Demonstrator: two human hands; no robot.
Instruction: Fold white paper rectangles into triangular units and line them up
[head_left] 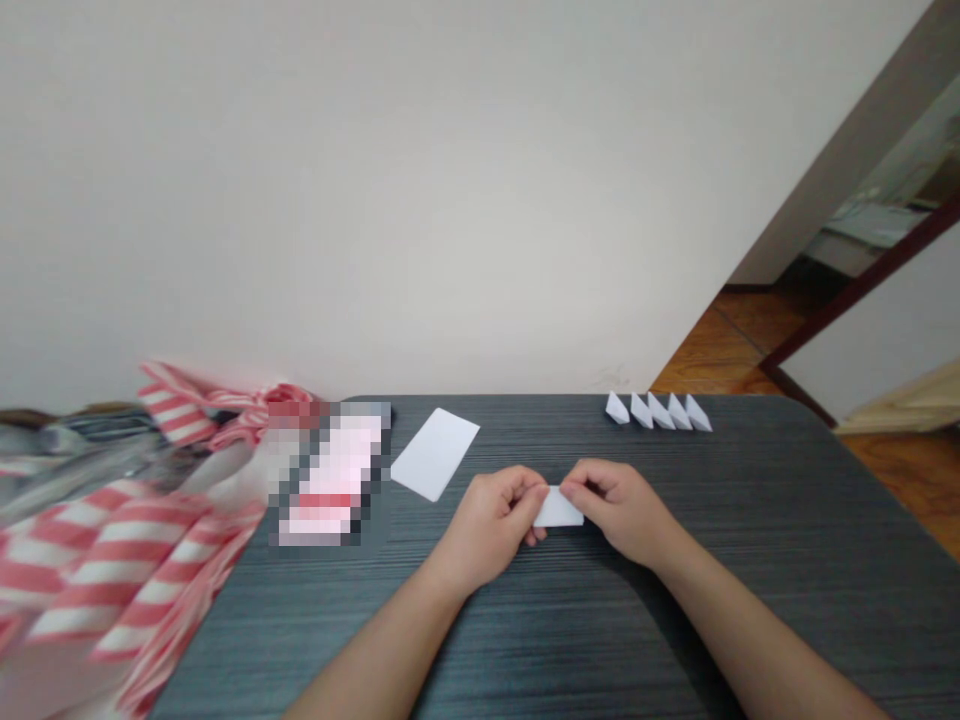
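Observation:
A small white piece of paper (559,508) is held between my two hands over the dark table. My left hand (499,520) pinches its left side near the upper corner, thumb in front. On the other side, my right hand (619,510) grips the upper right corner between thumb and fingers. The paper's lower edge looks straight, and its upper corners are hidden under my fingertips. Beyond my left hand lies a flat white sheet of paper (435,455). Several small folded paper pieces (660,411) stand in a row near the table's far edge, to the right.
The dark wood-grain table (480,650) meets a pale wall (480,200) at its back. A blurred-out pink and white item (337,470) lies at the table's left. Red and white striped cloth (120,560) is heaped beside the left edge. Wooden floor (712,335) shows at right.

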